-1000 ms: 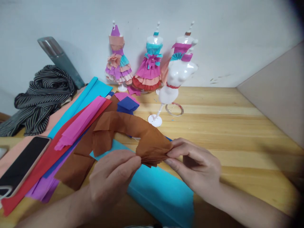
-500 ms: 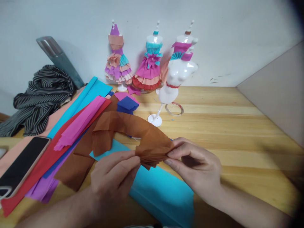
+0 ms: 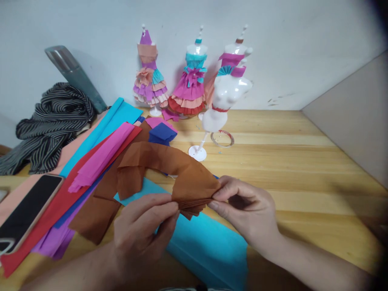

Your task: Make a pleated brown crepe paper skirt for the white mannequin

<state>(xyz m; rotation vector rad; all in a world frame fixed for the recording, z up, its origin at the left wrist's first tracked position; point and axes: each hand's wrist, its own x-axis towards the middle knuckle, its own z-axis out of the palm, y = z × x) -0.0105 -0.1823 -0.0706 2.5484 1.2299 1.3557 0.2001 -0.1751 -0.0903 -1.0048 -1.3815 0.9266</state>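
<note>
A long brown paper strip [image 3: 194, 178] has narrow folds stacked at its near end, and its other end curves away to the left over more brown paper. My left hand [image 3: 145, 226] pinches the left side of the folds between thumb and fingers. On the right side, my right hand [image 3: 245, 210] pinches the same folds with thumb and forefinger. Beneath both hands lies a blue paper sheet [image 3: 212, 250] on the wooden table [image 3: 291, 161]. Beyond the strip stands a white mannequin [image 3: 227, 97] with a red band at its waist.
Three small mannequins in paper dresses, one a pink and blue dress [image 3: 194, 81], stand by the wall. At left are layered coloured papers [image 3: 100, 153], a phone [image 3: 30, 210], a striped cloth [image 3: 57, 117] and a leaning bottle [image 3: 79, 81]. A clear ring [image 3: 232, 139] lies behind.
My right hand has shifted slightly left, and my left hand has turned a little. The folded edges of the brown strip have tilted slightly and fan out a bit more below.
</note>
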